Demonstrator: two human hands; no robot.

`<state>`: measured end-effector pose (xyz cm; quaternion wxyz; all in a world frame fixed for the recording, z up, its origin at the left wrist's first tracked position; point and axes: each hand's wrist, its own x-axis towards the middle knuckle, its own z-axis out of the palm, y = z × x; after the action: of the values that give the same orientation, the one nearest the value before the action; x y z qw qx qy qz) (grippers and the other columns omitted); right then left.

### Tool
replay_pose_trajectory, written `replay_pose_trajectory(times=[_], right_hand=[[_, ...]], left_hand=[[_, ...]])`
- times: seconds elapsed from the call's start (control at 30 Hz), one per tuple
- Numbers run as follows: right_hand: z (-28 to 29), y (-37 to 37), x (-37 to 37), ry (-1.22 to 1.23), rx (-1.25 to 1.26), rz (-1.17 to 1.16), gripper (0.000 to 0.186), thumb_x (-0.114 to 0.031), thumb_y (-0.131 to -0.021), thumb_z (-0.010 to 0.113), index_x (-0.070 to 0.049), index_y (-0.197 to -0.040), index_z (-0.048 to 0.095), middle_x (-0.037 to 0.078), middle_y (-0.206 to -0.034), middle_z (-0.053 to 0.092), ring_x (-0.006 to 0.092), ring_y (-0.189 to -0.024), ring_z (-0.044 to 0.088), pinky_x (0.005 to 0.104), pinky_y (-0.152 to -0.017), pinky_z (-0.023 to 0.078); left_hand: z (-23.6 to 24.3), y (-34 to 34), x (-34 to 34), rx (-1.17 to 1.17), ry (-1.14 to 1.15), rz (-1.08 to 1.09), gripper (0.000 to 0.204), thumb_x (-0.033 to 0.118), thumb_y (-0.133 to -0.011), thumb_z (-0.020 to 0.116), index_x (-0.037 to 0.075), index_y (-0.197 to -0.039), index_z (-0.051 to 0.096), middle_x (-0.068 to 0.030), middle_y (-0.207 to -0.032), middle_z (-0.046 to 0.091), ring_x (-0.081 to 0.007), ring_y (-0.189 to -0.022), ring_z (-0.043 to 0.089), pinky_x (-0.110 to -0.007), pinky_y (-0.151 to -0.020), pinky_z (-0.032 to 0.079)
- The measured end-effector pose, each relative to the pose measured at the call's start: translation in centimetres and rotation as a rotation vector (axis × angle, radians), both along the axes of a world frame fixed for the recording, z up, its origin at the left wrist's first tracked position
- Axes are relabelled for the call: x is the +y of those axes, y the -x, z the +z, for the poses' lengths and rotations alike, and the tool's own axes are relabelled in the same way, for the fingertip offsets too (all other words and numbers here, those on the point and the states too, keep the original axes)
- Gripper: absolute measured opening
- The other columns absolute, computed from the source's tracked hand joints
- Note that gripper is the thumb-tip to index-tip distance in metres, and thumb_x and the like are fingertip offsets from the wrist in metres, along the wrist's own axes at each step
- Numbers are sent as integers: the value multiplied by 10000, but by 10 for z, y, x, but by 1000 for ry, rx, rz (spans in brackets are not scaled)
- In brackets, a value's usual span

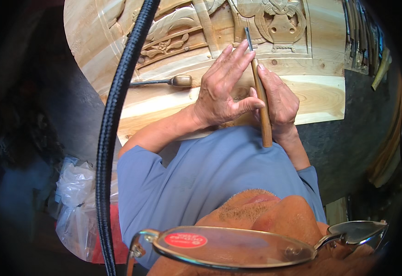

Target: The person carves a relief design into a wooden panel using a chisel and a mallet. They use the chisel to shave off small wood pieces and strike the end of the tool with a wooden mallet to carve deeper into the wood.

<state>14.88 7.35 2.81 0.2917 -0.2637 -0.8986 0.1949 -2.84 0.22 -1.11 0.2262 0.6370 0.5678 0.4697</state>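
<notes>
A carving chisel (262, 103) with a long brown wooden handle slants between my hands, its narrow metal blade pointing toward the carved panel. The handle's butt end comes close to my blue shirt. My left hand (221, 89) has its fingers stretched out, fingertips by the metal shank and thumb against the handle. On the other side, my right hand (281, 99) holds the handle, thumb lying along it; its other fingers are mostly hidden. Beneath both hands lies the pale wooden panel (320, 94), carved in relief with a vessel-like shape, scrolls and a flower.
A second tool (181, 81) with a rounded wooden handle lies on the panel at the left. Several long carving tools (362, 34) are bunched at the far right. A black braided cable (113, 110) crosses the view. Clear plastic bags (75, 193) sit at the lower left.
</notes>
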Motion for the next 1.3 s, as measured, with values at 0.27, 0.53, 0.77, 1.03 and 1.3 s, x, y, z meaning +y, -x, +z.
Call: replay_pose_trajectory(times=[0.27, 0.53, 0.77, 1.03, 1.3], right_hand=[[1, 0, 1, 2, 1, 1, 441, -75, -910, 788, 99, -1300, 679, 231, -1149, 772, 390, -1045, 779, 452, -921, 640], [-7, 3, -3, -24, 15, -21, 448, -74, -905, 795, 95, -1305, 683, 226, -1158, 771, 385, -1054, 778, 463, -928, 638], [-11, 9, -10, -33, 24, -63, 442, -88, -914, 791, 101, -1300, 684, 231, -1135, 772, 385, -1039, 782, 475, -933, 638], [-18, 14, -11, -35, 42, -87, 427, -104, -934, 788, 101, -1294, 683, 243, -1120, 769, 396, -1043, 778, 477, -938, 636], [-9, 14, -9, -24, 34, -82, 418, -94, -937, 775, 105, -1291, 676, 239, -1153, 764, 394, -1053, 776, 470, -933, 637]], left_hand=[[4, 0, -2, 30, -9, 13, 1001, 688, -859, 782, -57, -1492, 569, -310, -1519, 575, -436, -1447, 549, -559, -1235, 384], [0, -1, -3, -17, -6, 11, 984, 660, -869, 794, -65, -1493, 565, -297, -1542, 560, -419, -1479, 519, -549, -1259, 353], [-3, 2, -4, -110, 35, -7, 950, 583, -897, 810, -72, -1525, 531, -292, -1567, 539, -394, -1521, 472, -535, -1289, 302], [-5, 1, -4, -186, 83, -9, 948, 575, -915, 789, -41, -1571, 488, -278, -1626, 476, -387, -1554, 423, -525, -1299, 276], [2, 3, -3, -150, 69, -1, 954, 600, -893, 790, -41, -1545, 518, -279, -1595, 509, -406, -1518, 467, -538, -1277, 326]])
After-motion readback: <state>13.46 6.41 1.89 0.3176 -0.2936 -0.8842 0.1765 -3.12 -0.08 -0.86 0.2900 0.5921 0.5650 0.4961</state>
